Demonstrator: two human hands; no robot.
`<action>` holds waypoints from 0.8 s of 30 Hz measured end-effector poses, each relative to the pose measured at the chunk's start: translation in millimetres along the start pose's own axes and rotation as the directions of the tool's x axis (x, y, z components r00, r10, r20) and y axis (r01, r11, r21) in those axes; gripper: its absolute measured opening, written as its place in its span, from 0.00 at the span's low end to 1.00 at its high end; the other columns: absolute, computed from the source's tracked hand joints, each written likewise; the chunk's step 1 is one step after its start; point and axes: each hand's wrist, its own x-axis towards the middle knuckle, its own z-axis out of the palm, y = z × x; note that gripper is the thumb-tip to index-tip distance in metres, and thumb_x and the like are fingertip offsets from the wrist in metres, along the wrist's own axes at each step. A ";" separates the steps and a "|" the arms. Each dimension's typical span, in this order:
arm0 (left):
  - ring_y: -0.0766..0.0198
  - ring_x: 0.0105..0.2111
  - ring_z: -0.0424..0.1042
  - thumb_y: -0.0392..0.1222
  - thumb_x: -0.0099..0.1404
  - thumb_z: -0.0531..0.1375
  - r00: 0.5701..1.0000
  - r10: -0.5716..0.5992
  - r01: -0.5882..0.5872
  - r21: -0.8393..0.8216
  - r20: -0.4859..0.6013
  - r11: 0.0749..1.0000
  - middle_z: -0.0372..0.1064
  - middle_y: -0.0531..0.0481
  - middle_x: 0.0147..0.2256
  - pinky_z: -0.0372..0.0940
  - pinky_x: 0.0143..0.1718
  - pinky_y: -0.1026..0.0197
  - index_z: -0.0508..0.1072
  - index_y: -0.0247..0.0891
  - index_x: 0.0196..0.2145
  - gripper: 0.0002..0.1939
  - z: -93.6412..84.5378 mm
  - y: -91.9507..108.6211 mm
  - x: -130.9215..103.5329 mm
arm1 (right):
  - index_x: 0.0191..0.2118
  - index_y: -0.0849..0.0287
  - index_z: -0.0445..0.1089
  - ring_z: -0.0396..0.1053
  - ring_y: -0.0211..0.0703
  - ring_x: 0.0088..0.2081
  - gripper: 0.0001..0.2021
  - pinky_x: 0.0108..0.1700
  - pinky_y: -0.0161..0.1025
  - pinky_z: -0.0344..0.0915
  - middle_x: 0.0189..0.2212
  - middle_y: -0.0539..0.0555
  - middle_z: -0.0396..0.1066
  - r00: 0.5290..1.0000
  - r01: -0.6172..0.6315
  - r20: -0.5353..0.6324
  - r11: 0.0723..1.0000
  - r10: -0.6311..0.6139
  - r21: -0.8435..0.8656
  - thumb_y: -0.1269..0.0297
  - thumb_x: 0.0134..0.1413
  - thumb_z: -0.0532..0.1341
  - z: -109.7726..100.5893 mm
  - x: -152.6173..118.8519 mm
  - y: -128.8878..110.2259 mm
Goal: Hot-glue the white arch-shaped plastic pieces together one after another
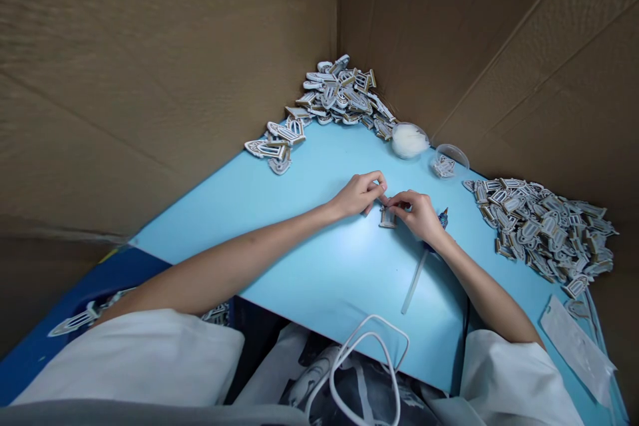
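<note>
My left hand (360, 194) is closed, its fingertips meeting those of my right hand over the blue table. A small white-and-brown window-shaped piece (387, 217) shows just below the fingertips, its top covered by them. The fingers of my right hand (415, 210) pinch at the upper right of this piece. What the left fingertips hold is too small and covered to make out. Under my right forearm lies a dark blue glue gun (442, 217), partly hidden, with a translucent glue stick (415, 283) sticking out toward me.
Similar pieces form a heap (344, 93) in the far corner and another heap (544, 226) at right. Between them stand a tub of white material (409, 140) and a clear tub (452, 158) with small parts. A plastic bag (576, 346) and white cable (344, 353) are nearer. Cardboard walls (200, 80) enclose the table.
</note>
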 end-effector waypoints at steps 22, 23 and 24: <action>0.74 0.14 0.66 0.47 0.72 0.58 1.000 0.007 -0.007 0.007 0.009 1.000 0.79 0.52 0.29 0.58 0.18 0.70 0.66 0.39 0.34 0.11 -0.6 1.4 0.0 | 0.37 0.56 0.81 0.71 0.47 0.39 0.13 0.44 0.40 0.64 0.34 0.52 0.81 0.994 0.058 0.094 0.991 -0.047 -0.124 0.83 0.56 0.66 -10.0 7.3 -14.2; 0.74 0.14 0.66 0.46 0.72 0.58 1.000 0.006 -0.006 0.005 0.010 1.000 0.79 0.52 0.29 0.58 0.18 0.70 0.66 0.39 0.34 0.10 -0.4 1.3 -0.1 | 0.36 0.56 0.80 0.71 0.47 0.39 0.13 0.43 0.40 0.63 0.33 0.52 0.80 0.995 0.054 0.085 0.991 -0.044 -0.123 0.83 0.55 0.66 -9.3 6.3 -13.4; 0.74 0.14 0.66 0.46 0.72 0.57 1.000 0.005 -0.005 0.001 0.011 1.000 0.79 0.51 0.29 0.58 0.18 0.70 0.66 0.39 0.34 0.10 -0.2 1.1 -0.1 | 0.35 0.57 0.79 0.70 0.47 0.39 0.13 0.43 0.40 0.63 0.32 0.52 0.79 0.996 0.055 0.076 0.991 -0.046 -0.124 0.83 0.55 0.66 -8.6 5.2 -12.3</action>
